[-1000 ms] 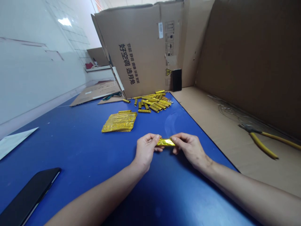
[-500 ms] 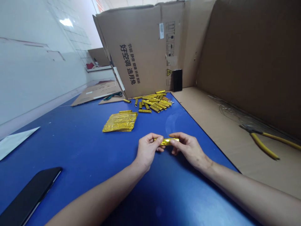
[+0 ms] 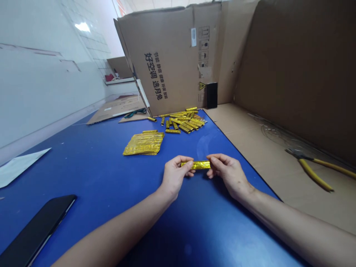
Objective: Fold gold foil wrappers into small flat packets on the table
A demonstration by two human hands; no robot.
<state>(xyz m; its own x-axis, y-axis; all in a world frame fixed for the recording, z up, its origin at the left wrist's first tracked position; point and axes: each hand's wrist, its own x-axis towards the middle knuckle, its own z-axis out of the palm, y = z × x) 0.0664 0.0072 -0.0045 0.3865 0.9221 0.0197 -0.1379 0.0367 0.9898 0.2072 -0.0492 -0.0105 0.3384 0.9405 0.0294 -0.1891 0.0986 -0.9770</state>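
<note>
Over the blue table [image 3: 105, 181], left fingers [image 3: 187, 168], right fingers [image 3: 216, 163] pinching a gold sleeve [image 3: 200, 165], its inside hidden

On the worktop [image 3: 105, 174], a hand could pass over the broad blue surface between the left grip [image 3: 175, 174] and the dark slab [image 3: 39, 228], or through the gap short of the gold stack [image 3: 144, 144]. The gold piece [image 3: 201, 165] bars the space between left grip and right grip [image 3: 229, 172]. Farther off, the gold heap [image 3: 186, 120] obstructs the approach to the upright carton [image 3: 172, 66], while pliers [image 3: 308, 171] and a tall cardboard panel [image 3: 294, 66] hem in the right side.
</note>
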